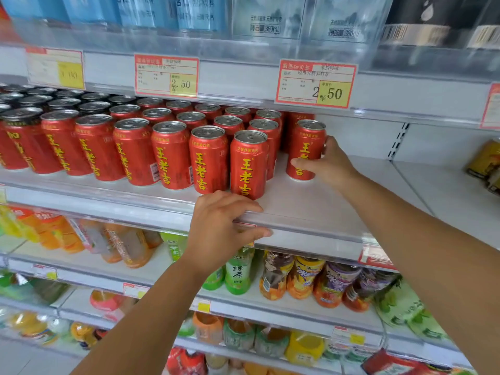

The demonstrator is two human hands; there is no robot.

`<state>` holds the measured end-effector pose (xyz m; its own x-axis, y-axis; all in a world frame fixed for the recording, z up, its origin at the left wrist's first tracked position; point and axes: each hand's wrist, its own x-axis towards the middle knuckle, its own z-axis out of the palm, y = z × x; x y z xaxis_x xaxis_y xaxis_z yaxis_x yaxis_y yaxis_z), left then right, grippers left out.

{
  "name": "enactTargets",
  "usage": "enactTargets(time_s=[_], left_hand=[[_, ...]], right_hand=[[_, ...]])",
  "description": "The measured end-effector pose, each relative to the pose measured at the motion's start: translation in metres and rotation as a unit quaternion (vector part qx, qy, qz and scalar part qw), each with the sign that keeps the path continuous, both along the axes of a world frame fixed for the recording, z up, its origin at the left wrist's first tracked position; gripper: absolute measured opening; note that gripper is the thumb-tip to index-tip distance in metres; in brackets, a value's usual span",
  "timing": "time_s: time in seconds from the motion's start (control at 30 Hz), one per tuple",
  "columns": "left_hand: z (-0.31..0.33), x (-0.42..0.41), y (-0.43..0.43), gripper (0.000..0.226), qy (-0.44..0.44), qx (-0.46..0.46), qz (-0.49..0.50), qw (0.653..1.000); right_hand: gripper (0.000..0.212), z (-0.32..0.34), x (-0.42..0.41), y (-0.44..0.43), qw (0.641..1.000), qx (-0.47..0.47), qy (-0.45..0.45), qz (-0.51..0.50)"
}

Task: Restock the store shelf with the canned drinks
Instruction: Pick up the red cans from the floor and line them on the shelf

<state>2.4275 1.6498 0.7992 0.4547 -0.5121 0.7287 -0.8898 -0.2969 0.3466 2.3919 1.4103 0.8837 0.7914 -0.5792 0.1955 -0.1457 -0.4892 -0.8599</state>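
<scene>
Rows of red cans with yellow characters fill the left and middle of the white shelf. My right hand grips one red can standing upright on the shelf, to the right of the rows. Just behind that can stands another, mostly hidden. My left hand rests on the shelf's front edge, fingers curled over the clear rail, just below the front-most can. It holds no can.
Price tags hang from the shelf above, under water bottles. Bare shelf space lies right of the held can up to the upright divider. Yellow cans sit at far right. Bottled teas and juices fill the shelves below.
</scene>
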Motion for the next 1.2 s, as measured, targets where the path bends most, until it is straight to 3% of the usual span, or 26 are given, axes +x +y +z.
enactTargets(time_s=[0.53,0.77,0.83,0.93,1.07,1.2], left_hand=[[-0.002,0.0,0.001,0.042,-0.016,-0.001,0.007,1.0],[0.004,-0.002,0.002,0.041,0.006,0.009,0.007,1.0],[0.006,-0.006,0.003,0.044,0.017,0.012,0.026,0.999],[0.009,-0.027,-0.002,0.043,-0.006,0.004,0.03,1.0],[-0.01,-0.082,-0.027,0.026,-0.024,0.002,-0.108,0.994],[-0.072,-0.138,-0.053,0.021,0.048,0.064,-0.231,0.97]], right_hand=[[0.078,-0.019,0.043,-0.01,0.999,0.001,-0.024,-0.036],[0.087,-0.01,0.025,-0.006,0.998,0.005,0.05,-0.046],[0.078,-0.001,0.005,0.0,0.997,-0.008,0.061,-0.048],[0.052,0.009,-0.042,0.013,0.999,-0.029,0.0,-0.041],[0.018,-0.006,-0.123,0.034,0.985,-0.039,-0.16,-0.056],[0.019,-0.052,-0.217,0.048,0.976,-0.013,-0.186,-0.115]])
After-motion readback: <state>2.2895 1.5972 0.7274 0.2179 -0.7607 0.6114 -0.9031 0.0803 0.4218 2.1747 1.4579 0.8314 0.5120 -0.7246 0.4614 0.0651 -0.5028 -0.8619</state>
